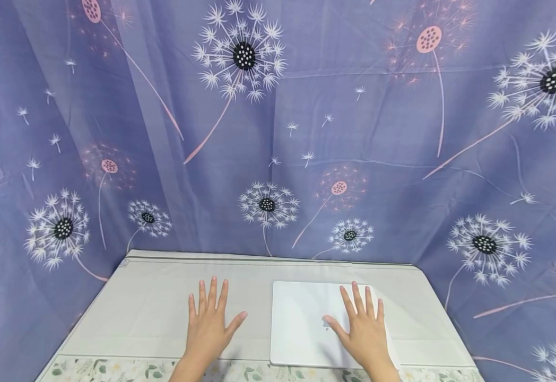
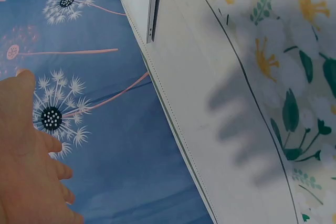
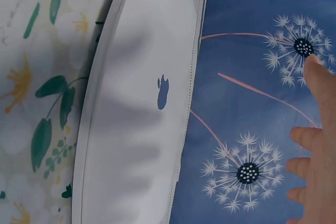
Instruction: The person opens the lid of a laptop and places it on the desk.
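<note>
From my end, the closed silver laptop [image 1: 302,323] lies right of centre on the tabletop [image 1: 111,307], its front edge over the floral strip [image 1: 111,366] along the near edge. My right hand [image 1: 367,334] hovers above the laptop's right part, fingers spread wide; my left hand [image 1: 207,329] hangs left of centre, over the tabletop, its fingers just as wide. Neither holds anything — the right wrist view shows a soft shadow [image 3: 131,153] on the lid, apart from the hand.

To take hold well, I'd judge, I should bring the left hand across to the laptop's left edge before the right one commits, so the grip is even. The smooth shell would probably slide if pushed from one side only — better to narrow the fingers slowly and press nowhere near mid-lid.
</note>
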The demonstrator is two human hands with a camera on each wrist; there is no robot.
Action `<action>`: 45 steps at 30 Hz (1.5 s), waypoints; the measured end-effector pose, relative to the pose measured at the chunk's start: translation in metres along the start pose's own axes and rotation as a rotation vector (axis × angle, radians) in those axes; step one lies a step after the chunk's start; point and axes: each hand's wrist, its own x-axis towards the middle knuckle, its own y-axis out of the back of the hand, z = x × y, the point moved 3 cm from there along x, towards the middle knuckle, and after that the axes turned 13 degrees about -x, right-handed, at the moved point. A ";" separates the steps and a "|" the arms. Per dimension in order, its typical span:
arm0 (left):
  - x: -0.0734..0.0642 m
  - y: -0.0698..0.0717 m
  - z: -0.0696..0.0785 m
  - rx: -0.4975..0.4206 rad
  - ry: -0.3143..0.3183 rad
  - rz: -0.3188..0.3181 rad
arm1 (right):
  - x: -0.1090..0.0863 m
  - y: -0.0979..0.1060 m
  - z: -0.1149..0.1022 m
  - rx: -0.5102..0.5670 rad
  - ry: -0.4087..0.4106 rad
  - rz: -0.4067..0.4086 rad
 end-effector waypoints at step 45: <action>0.010 -0.014 0.031 -0.049 -0.093 0.049 | 0.002 0.001 0.026 0.018 -0.057 0.029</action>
